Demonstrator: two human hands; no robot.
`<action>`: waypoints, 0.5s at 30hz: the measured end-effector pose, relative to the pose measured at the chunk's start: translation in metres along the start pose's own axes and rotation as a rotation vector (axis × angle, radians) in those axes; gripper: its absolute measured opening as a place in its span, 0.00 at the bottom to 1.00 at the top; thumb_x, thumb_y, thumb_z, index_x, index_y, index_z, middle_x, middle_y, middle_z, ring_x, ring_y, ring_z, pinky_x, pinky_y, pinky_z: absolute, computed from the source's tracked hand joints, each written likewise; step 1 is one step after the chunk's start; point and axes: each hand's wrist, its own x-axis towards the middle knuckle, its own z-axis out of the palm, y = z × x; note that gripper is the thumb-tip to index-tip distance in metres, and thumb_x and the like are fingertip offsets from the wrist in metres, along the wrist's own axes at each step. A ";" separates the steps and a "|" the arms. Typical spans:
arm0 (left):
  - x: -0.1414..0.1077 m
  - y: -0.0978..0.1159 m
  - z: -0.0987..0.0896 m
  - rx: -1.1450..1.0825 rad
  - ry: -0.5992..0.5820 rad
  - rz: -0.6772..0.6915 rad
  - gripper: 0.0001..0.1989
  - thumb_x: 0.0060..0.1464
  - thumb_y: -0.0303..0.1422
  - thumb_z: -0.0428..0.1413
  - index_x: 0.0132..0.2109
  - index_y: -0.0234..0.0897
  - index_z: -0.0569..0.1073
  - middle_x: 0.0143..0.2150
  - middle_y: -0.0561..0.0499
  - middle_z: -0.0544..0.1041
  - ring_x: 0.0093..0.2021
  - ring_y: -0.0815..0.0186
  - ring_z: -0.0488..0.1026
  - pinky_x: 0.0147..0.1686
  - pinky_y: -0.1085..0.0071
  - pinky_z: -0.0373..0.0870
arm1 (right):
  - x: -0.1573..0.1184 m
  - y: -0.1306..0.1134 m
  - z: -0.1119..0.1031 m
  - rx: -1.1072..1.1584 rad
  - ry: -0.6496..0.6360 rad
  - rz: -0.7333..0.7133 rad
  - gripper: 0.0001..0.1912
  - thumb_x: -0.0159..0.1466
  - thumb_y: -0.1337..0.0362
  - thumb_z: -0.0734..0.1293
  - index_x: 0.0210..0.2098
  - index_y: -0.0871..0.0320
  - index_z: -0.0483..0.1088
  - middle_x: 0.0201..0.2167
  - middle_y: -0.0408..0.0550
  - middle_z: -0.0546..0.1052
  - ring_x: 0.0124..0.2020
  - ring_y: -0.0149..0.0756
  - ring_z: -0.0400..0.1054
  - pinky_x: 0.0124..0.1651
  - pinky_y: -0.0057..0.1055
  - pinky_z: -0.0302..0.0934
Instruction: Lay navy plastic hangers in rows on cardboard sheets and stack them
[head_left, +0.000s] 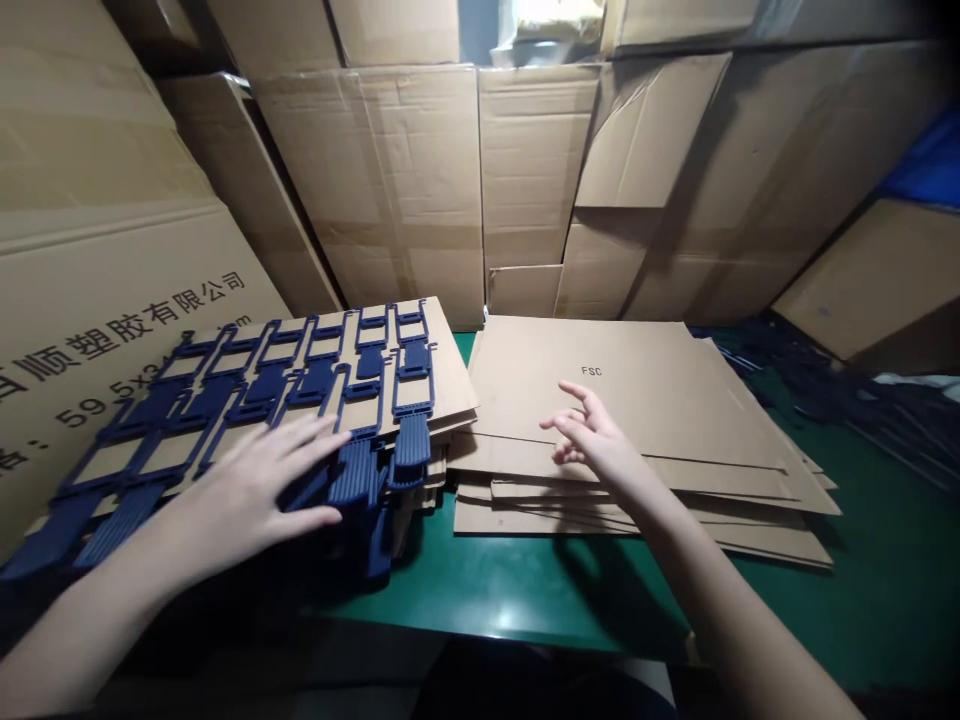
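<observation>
Several dark blue plastic frames with ribbed flaps [412,440] lie in two rows on a stack of cardboard sheets [454,385] at the left. My left hand [262,490] is over the front row, fingers spread and thumb apart. Whether its fingertips touch the frames, I cannot tell. My right hand [589,435] hovers over a second pile of flat cardboard [637,370], whose top sheet is printed "FSC". Its fingers are apart and partly bent, with nothing held in them. My left forearm and hand hide part of the near frames.
Large cardboard boxes [405,170] form a wall behind the green table [495,590]. A big printed carton [97,260] rises at the left. Dark plastic pieces [847,390] are heaped at the right, near another box [885,280]. The table's front edge runs below both hands.
</observation>
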 end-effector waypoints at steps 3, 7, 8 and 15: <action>0.020 0.025 0.010 0.004 -0.112 0.067 0.38 0.44 0.57 0.52 0.60 0.48 0.59 0.62 0.49 0.59 0.60 0.53 0.57 0.58 0.53 0.52 | -0.027 0.019 -0.021 0.045 0.000 -0.008 0.32 0.57 0.56 0.64 0.57 0.57 0.50 0.33 0.45 0.69 0.21 0.26 0.62 0.28 0.27 0.62; 0.033 0.034 0.014 0.006 -0.102 0.100 0.34 0.48 0.55 0.49 0.60 0.47 0.59 0.61 0.48 0.61 0.59 0.54 0.59 0.59 0.52 0.51 | -0.065 0.044 -0.048 0.109 0.046 0.011 0.32 0.56 0.51 0.65 0.55 0.56 0.54 0.35 0.47 0.71 0.23 0.27 0.63 0.29 0.28 0.61; 0.036 0.034 0.015 0.008 -0.097 0.106 0.34 0.49 0.55 0.48 0.60 0.46 0.60 0.60 0.48 0.62 0.59 0.55 0.59 0.59 0.53 0.51 | -0.073 0.049 -0.053 0.120 0.071 0.029 0.31 0.57 0.51 0.65 0.55 0.55 0.55 0.35 0.47 0.71 0.24 0.27 0.64 0.30 0.28 0.61; 0.036 0.043 0.007 0.021 -0.016 0.068 0.34 0.52 0.57 0.41 0.59 0.43 0.59 0.61 0.49 0.61 0.60 0.58 0.58 0.58 0.56 0.52 | -0.105 0.077 -0.077 0.114 0.164 0.106 0.29 0.58 0.49 0.64 0.54 0.54 0.55 0.36 0.47 0.71 0.24 0.27 0.64 0.26 0.24 0.57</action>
